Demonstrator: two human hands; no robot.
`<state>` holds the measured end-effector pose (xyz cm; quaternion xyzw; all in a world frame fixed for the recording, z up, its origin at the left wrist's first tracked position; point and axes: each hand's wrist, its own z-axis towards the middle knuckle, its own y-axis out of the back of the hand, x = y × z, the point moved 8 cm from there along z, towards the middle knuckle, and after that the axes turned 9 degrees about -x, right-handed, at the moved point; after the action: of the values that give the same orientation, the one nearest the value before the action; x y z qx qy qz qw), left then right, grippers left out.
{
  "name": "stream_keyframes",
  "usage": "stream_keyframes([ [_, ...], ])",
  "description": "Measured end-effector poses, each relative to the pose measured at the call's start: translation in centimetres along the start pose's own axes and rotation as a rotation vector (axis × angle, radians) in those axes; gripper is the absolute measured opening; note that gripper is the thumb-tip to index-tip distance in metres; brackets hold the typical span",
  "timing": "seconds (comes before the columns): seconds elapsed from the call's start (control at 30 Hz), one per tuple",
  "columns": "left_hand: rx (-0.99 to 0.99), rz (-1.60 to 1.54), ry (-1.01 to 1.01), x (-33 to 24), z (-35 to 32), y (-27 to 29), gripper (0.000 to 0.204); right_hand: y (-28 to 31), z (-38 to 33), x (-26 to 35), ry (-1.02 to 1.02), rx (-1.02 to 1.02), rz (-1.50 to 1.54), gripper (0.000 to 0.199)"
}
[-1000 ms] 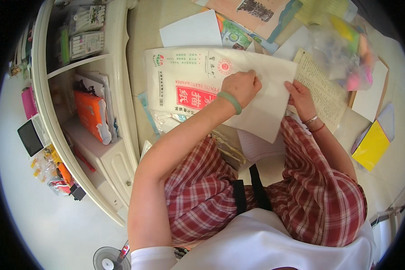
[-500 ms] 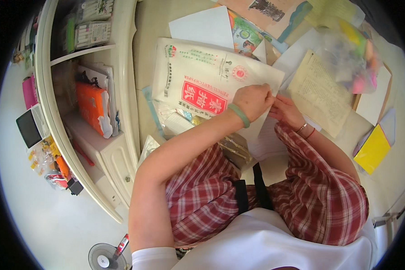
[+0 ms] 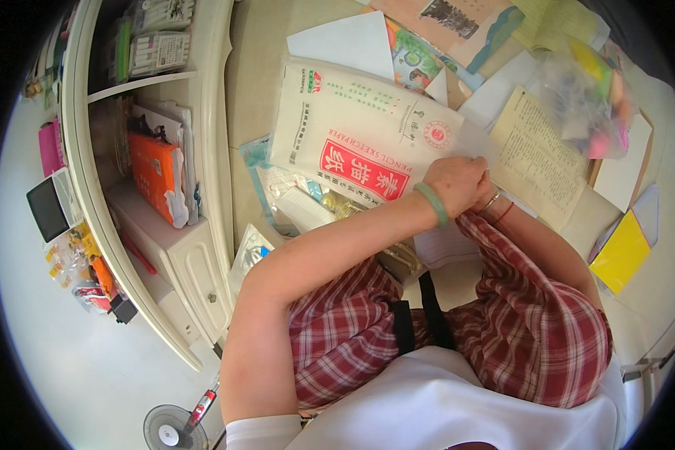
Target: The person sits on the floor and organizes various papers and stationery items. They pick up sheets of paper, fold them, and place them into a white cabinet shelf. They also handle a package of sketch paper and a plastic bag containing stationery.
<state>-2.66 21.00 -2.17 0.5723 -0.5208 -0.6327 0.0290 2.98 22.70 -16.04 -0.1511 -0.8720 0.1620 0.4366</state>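
Head view: left hand point(image 3: 454, 185) clenched at edge of white packet point(image 3: 360, 124); right hand point(image 3: 490, 189) partly hidden, fingers unclear; cabinet point(image 3: 202, 274) stands apart.

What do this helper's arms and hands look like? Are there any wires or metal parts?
They're a person's bare hands and forearms, with no wires on them. The left hand has a pale green bangle at its wrist; a white sleeve covers that upper arm. The right hand, mostly hidden, has a silvery bracelet and thin red band at its wrist.
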Motion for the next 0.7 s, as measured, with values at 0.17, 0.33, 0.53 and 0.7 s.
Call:
stream_keyframes([
  [0.17,-0.107,-0.020,-0.014,0.5,0.5,2.9,0.016,-1.4,1.5,1.2,0.092,0.044,-0.033,0.026],
  [0.33,-0.278,0.024,-0.045,1.3,2.1,9.2,0.020,-5.0,3.4,5.7,-0.091,0.147,0.387,0.027],
  [0.53,0.043,0.062,0.244,7.5,-0.5,5.8,0.030,3.8,-0.1,10.1,0.181,-0.267,-0.540,0.026],
  [0.7,0.329,0.010,0.411,10.7,-5.4,0.6,0.033,5.1,-4.6,9.4,0.428,-0.364,-1.332,0.034],
])
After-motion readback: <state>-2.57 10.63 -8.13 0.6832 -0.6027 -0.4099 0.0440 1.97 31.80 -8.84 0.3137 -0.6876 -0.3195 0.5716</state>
